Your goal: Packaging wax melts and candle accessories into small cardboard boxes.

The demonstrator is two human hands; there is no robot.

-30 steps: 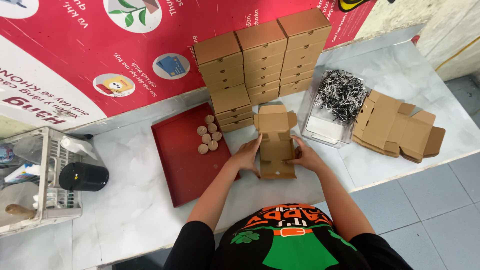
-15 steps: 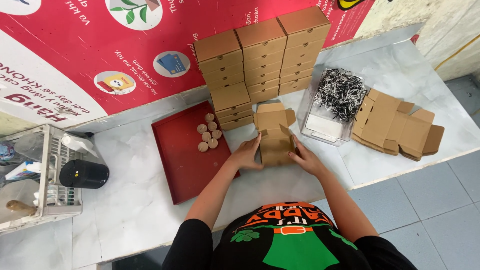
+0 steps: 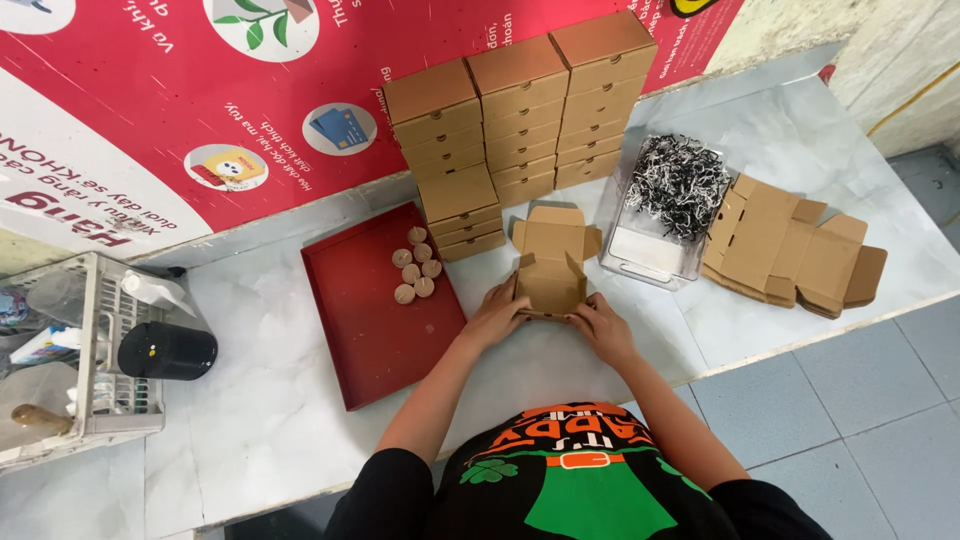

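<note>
Folding inward since a moment ago, the small brown box (image 3: 551,268) is clamped by left hand (image 3: 497,315) and right hand (image 3: 603,326) fingers, nearly shaped.

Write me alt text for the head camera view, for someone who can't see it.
Seen from above, a person's left hand and right hand fold a brown cardboard box on a white marble counter. Stacks of finished boxes, a red tray, shredded paper and flat box blanks surround it.
</note>
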